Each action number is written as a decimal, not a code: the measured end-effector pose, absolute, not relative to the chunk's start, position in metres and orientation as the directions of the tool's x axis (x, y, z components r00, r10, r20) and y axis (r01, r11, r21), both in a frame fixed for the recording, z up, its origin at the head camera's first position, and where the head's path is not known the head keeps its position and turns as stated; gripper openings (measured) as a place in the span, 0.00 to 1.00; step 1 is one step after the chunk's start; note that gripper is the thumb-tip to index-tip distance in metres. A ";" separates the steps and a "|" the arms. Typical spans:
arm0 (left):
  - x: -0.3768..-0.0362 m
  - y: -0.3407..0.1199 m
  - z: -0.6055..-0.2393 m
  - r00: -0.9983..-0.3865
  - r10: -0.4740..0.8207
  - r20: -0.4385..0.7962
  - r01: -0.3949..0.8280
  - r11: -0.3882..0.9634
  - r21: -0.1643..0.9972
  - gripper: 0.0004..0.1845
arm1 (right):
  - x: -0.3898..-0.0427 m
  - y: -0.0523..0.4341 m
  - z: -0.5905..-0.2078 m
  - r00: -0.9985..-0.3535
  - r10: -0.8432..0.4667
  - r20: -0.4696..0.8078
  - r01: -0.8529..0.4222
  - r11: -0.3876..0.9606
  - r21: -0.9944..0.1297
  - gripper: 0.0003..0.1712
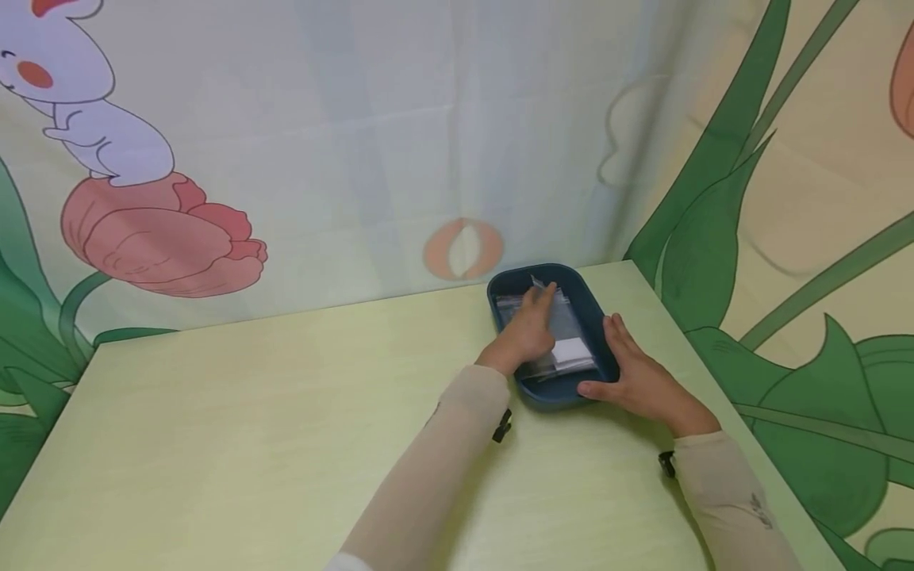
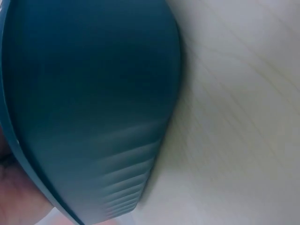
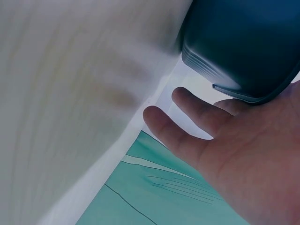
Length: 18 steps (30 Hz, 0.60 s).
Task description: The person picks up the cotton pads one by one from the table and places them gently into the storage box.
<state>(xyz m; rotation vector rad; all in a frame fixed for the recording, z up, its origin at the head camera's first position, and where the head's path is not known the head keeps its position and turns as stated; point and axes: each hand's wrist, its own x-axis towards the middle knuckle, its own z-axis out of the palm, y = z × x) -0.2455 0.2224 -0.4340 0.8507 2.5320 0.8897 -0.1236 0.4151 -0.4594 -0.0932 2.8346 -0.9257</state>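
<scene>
A dark blue plastic tray (image 1: 546, 403) stands near the far right of the table. Inside it lie clear plastic bags (image 1: 564, 317) with a white label or paper (image 1: 571, 351) showing. My left hand (image 1: 527, 329) reaches into the tray over the bags, and a raised corner of plastic shows by its fingertips; whether they pinch it I cannot tell. At the tray's right near corner, my right hand (image 1: 639, 381) rests against the outer wall with fingers spread. Up close, the right wrist view shows the tray (image 3: 234, 47) above those extended fingers. The left wrist view shows mostly the tray's outer wall (image 2: 89, 93).
The pale yellow table (image 1: 250, 436) extends left and toward me. A printed curtain (image 1: 371, 159) hangs behind the table's back edge, close to the tray. Another leaf-patterned cloth (image 1: 807, 317) hangs along the right edge.
</scene>
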 end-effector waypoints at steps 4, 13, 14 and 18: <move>-0.243 0.222 -0.435 -0.764 0.637 -0.109 0.444 0.640 0.626 0.48 | -0.125 0.415 -0.461 -0.985 -0.115 -0.130 -0.016 0.806 -0.591 0.70; -0.237 0.218 -0.434 -0.833 0.550 -0.059 0.474 0.765 0.435 0.52 | -0.125 0.415 -0.462 -0.985 -0.108 -0.136 -0.008 0.808 -0.589 0.71; -0.236 0.215 -0.433 -0.829 0.557 -0.052 0.484 0.760 0.435 0.51 | -0.125 0.415 -0.462 -0.985 -0.107 -0.136 -0.007 0.808 -0.589 0.71; -0.230 0.188 -0.427 -0.781 0.625 0.010 0.561 0.693 0.452 0.48 | -0.125 0.414 -0.466 -0.984 -0.107 -0.143 -0.002 0.808 -0.589 0.71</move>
